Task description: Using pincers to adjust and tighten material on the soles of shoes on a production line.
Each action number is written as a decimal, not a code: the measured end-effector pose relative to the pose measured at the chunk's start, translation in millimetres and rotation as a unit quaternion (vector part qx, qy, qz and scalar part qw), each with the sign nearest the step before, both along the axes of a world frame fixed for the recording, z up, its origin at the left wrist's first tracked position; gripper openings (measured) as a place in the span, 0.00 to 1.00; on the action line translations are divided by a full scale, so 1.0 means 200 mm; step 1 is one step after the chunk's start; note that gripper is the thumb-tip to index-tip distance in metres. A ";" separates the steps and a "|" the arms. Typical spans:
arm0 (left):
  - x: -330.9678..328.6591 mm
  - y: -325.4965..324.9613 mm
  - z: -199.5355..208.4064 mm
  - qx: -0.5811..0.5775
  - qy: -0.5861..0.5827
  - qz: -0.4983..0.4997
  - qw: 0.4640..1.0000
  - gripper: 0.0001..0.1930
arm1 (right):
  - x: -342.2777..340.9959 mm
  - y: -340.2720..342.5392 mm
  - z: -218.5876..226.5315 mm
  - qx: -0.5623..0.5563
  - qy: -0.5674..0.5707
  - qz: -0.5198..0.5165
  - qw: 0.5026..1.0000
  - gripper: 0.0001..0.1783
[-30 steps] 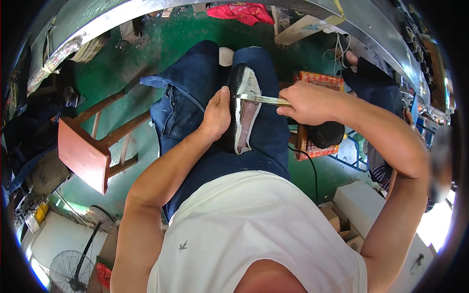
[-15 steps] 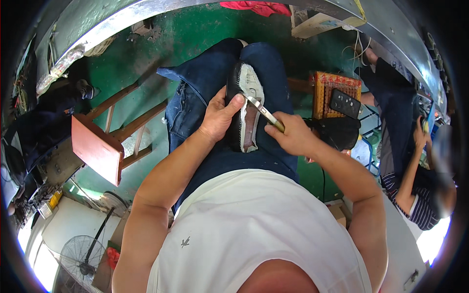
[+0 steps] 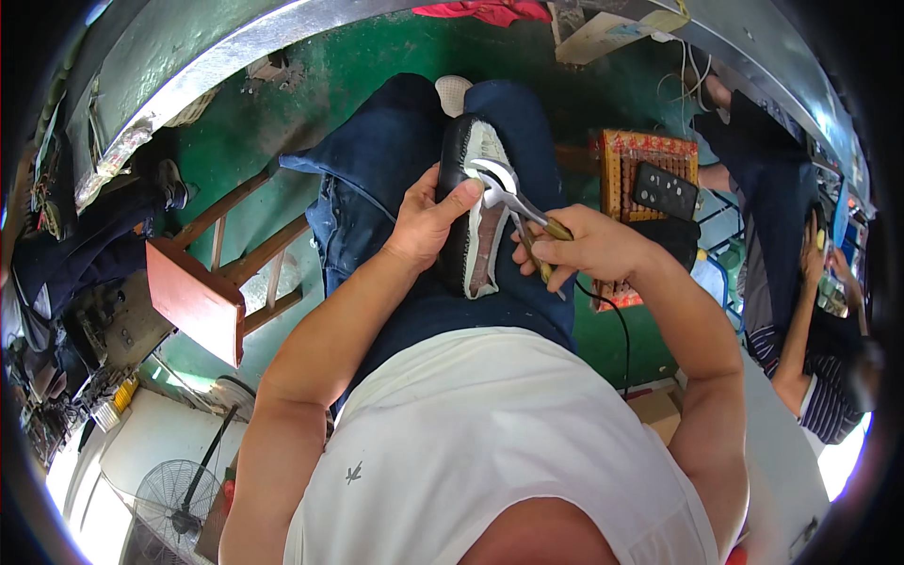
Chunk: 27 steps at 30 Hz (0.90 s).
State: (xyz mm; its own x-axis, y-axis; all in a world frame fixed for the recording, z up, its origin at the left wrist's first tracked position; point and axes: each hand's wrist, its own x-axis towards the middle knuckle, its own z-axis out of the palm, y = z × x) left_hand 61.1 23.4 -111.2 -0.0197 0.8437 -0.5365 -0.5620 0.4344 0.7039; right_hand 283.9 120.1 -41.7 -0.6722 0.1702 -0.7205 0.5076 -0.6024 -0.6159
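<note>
Across my lap lies a dark shoe upper [image 3: 454,231], bottom side up, with a white gathered edge and a brown insole showing inside it. My left hand [image 3: 424,224] is closed round the shoe's left side, the thumb pressing on the rim near the middle. My right hand [image 3: 598,240] grips the yellowish handles of a pair of metal pincers [image 3: 516,202]. The pincers' handles are spread and their curved jaws are apart, over the white edge beside my left thumb. Whether the jaws touch the edge I cannot tell.
A wooden stool [image 3: 193,297] stands on the green floor at left. To the right, a beaded seat [image 3: 626,155] bears a black remote-like object [image 3: 666,193]. A metal bench edge [image 3: 282,42] curves across the far side. Another person [image 3: 791,348] works at far right; a fan [image 3: 179,494] stands lower left.
The pincers have turned in my right hand and their handles and jaws have spread apart. My left hand stays on the shoe.
</note>
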 end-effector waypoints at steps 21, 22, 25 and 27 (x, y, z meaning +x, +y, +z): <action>0.04 0.06 0.06 -0.070 0.048 0.060 0.995 0.24 | 0.09 -0.02 -0.38 -0.289 0.090 -0.088 0.949 0.16; 0.05 0.08 0.09 -0.082 0.072 0.049 0.993 0.22 | 0.13 0.06 -0.40 -0.270 0.124 -0.036 0.954 0.19; 0.02 0.08 0.10 -0.106 0.109 -0.002 0.988 0.22 | 0.12 0.23 -0.27 -0.148 0.062 0.079 0.984 0.24; 0.02 0.09 0.12 -0.109 0.126 -0.004 0.986 0.23 | 0.11 0.32 -0.15 -0.093 0.037 0.117 0.988 0.23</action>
